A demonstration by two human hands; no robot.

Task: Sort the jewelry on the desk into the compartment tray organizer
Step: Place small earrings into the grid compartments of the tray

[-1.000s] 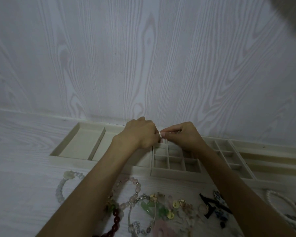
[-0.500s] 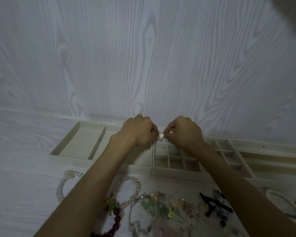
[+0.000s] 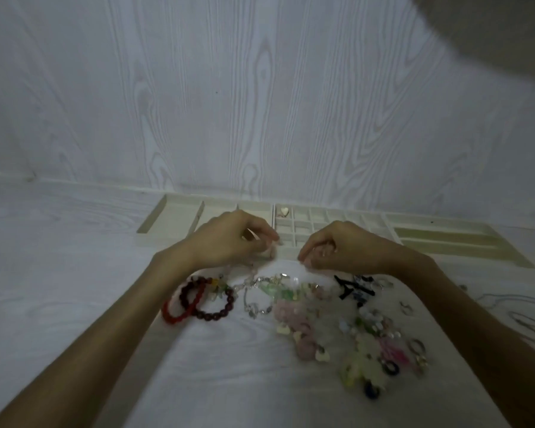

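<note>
White wood-grain desk point(image 3: 59, 273) w/ tray organizer point(image 3: 173, 223) mid-frame. Left hand point(image 3: 232, 239) & right hand point(image 3: 337, 245) curled above jewelry pile point(image 3: 306, 307); grip contents can't tell.

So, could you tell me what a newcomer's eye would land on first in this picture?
Probably the jumble of colourful jewelry spread across the near desk, with red bead bracelets at its left edge. Then the left hand and right hand curled just above it, before the cream compartment tray, where a small heart charm lies alone.
</note>
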